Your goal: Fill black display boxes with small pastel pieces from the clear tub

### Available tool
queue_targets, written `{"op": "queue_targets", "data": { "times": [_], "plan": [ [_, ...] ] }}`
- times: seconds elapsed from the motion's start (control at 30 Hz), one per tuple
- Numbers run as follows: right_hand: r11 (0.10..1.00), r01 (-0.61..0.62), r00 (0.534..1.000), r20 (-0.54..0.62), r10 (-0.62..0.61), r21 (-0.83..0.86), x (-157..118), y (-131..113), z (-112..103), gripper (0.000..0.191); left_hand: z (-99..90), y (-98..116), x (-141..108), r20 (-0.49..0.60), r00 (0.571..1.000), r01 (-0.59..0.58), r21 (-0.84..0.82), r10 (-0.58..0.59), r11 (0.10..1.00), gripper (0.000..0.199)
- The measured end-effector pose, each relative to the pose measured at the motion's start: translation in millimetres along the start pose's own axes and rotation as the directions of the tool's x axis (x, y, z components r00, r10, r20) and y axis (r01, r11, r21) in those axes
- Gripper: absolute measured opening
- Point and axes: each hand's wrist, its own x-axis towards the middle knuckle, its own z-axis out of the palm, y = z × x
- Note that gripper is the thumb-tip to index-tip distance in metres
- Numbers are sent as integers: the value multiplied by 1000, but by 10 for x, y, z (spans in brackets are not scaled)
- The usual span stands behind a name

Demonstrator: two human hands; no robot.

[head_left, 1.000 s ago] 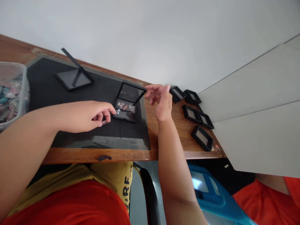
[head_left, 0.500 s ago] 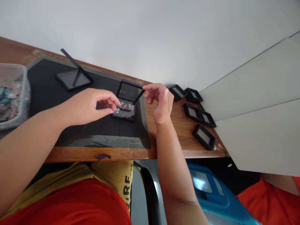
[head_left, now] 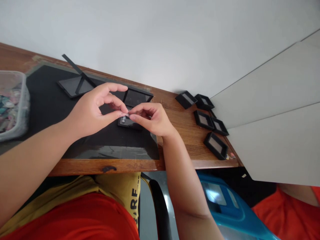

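Note:
Above a small black case (head_left: 137,96) with its lid standing up, my two hands meet fingertip to fingertip. My left hand (head_left: 91,111) pinches a tiny pale, shiny piece (head_left: 128,115) between thumb and finger, its index finger raised away. From the other side, my right hand (head_left: 156,118) closes thumb and forefinger on the same piece. What kind of piece it is, I cannot make out. Small grey-blue stones (head_left: 123,120) show in the case's near left corner; my right fingers hide much of the remaining inside.
At far left is a clear plastic tub (head_left: 23,103) full of mixed coloured stones. A second black case (head_left: 72,86) lies open on the black mat (head_left: 100,146). Several black frame boxes (head_left: 216,146) sit at right, near a grey panel (head_left: 275,140). A co-worker's red garment (head_left: 282,213) shows lower right.
My right hand has left the case's lid edge and come down and left to my left fingertips. My left index finger has lifted. The tiny piece is now between both hands.

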Motion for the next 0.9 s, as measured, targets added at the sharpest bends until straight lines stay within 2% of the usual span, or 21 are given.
{"op": "queue_targets", "data": {
  "times": [0.13, 0.33, 0.5, 0.7, 0.9],
  "plan": [
    [998, 12, 999, 45, -14, 54, 11, -38, 17, 31, 36, -17, 3, 7, 1000, 2, -94, -2, 996, 62],
    [997, -7, 997, 77, 0, 82, 10, -23, 26, 35, 67, -35, 7, 21, 1000, 24, -166, -20, 986, 60],
    [994, 32, 998, 50, -37, 106, 14, -5, 36, 37, 68, -35, 10, 52, 996, 75, -187, -66, 979, 58],
    [994, 44, 998, 50, -49, 100, 24, -23, 43, 41, 82, -17, 18, 37, 998, 61, -186, -55, 981, 47],
    [992, 27, 997, 72, -36, 124, 12, -34, 47, 34, 94, -47, 14, 38, 999, 27, -221, -19, 975, 33]
  ]
}}
